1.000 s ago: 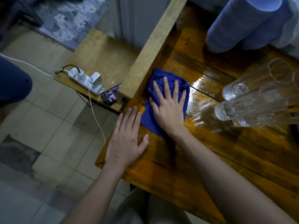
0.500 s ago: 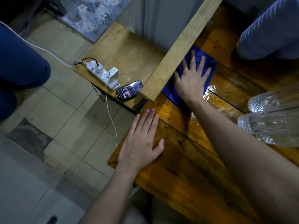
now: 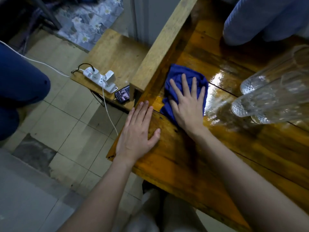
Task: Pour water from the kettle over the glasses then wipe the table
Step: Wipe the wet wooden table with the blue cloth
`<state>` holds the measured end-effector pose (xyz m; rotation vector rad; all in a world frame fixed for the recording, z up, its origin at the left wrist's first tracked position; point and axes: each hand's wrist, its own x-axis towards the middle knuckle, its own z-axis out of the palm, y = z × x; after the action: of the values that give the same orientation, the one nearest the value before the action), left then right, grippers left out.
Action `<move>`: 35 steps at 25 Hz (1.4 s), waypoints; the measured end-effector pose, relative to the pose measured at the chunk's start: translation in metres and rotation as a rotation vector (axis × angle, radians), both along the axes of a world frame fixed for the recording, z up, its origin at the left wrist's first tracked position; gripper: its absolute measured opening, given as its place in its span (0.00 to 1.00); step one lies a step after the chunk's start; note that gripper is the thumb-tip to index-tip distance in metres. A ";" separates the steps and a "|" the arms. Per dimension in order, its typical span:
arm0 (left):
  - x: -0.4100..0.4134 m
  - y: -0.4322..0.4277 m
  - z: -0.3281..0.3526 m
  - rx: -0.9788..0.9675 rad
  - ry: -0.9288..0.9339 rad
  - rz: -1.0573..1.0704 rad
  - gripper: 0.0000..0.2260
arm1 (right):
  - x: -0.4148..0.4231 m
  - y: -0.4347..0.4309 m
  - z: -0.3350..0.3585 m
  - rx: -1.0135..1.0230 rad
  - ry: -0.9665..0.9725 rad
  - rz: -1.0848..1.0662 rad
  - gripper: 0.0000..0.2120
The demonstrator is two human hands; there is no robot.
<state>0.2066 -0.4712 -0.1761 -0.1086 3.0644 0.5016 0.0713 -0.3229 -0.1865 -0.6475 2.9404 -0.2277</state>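
My right hand [image 3: 187, 104] presses flat on a crumpled blue cloth [image 3: 177, 74] on the wet wooden table [image 3: 209, 148], fingers spread over it. My left hand [image 3: 138, 129] lies flat and open on the table's left edge, just left of the cloth and not touching it. Clear patterned glasses [image 3: 270, 96] stand at the right, close to the cloth, with a shiny film of water [image 3: 215, 91] between them and my right hand. No kettle is in view.
A pale wooden beam [image 3: 160, 42] runs along the table's left side. Below it a low shelf [image 3: 113, 52] carries a white power strip [image 3: 100, 79] and a phone [image 3: 122, 94]. Someone's blue sleeve [image 3: 260, 19] rests at the table's far end. Another person's blue-clad knee [image 3: 21, 81] is at the left.
My right hand pushed the cloth away along the beam, then drew it back toward me and the glasses. My left hand stayed flat on the table edge.
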 end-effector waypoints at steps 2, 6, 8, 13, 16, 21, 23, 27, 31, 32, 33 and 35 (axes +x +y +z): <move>0.000 0.000 -0.001 -0.001 0.005 0.004 0.32 | 0.032 0.018 0.002 -0.008 -0.014 0.007 0.30; 0.002 0.001 -0.001 -0.007 0.018 0.014 0.31 | 0.087 0.070 0.006 0.013 -0.027 0.038 0.30; 0.002 0.001 -0.002 -0.009 0.014 0.014 0.31 | 0.108 0.105 0.007 0.030 -0.028 0.021 0.30; 0.004 0.001 0.000 0.001 0.025 0.007 0.31 | 0.146 0.196 0.014 0.025 -0.060 -0.065 0.30; 0.003 0.002 -0.001 -0.027 0.038 0.001 0.31 | 0.140 0.244 0.019 0.037 -0.113 -0.046 0.29; 0.002 0.000 -0.001 -0.045 0.034 -0.004 0.31 | 0.111 0.263 0.022 0.127 -0.151 0.162 0.32; 0.001 0.000 0.000 -0.039 0.025 -0.005 0.31 | 0.102 0.261 0.022 0.182 -0.144 0.278 0.35; 0.001 0.000 0.002 -0.036 0.003 0.002 0.31 | 0.085 0.243 0.023 0.221 -0.133 0.498 0.39; 0.000 0.000 0.003 -0.046 -0.018 0.001 0.31 | 0.067 0.193 0.023 0.240 -0.129 0.730 0.43; 0.000 0.000 0.003 -0.049 -0.026 0.003 0.32 | 0.062 0.177 0.023 0.228 -0.133 0.755 0.43; 0.000 0.000 0.003 -0.053 -0.034 0.004 0.32 | 0.058 0.161 0.023 0.214 -0.134 0.761 0.43; -0.001 -0.001 0.002 -0.056 -0.044 0.003 0.32 | 0.051 0.127 0.021 0.184 -0.126 0.709 0.43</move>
<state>0.2054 -0.4723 -0.1737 -0.1241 3.0359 0.4080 0.1227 -0.1958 -0.1659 -1.5014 2.3815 0.0723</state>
